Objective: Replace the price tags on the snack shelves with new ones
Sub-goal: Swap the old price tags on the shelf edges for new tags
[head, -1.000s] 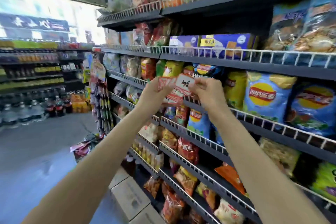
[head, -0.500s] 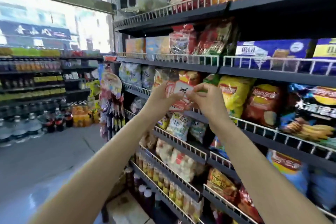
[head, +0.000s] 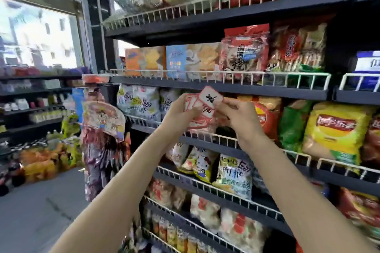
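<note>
Left hand (head: 176,114) grips a sheaf of red-bordered price tags (head: 197,112), fingers curled round it; right hand (head: 239,118) pinches the top tag (head: 210,97) between thumb and fingers, both raised before the dark snack shelves (head: 267,90), just beneath a white wire rail (head: 287,76)

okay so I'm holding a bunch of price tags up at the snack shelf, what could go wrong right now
The left hand grips a loose stack of price tags while the right hand pinches the top tag; pulling it free could fan the stack and drop tags onto the lower shelves. The handwriting on the top tag is tilted and blurred, so it could end up under the wrong snack.
</note>
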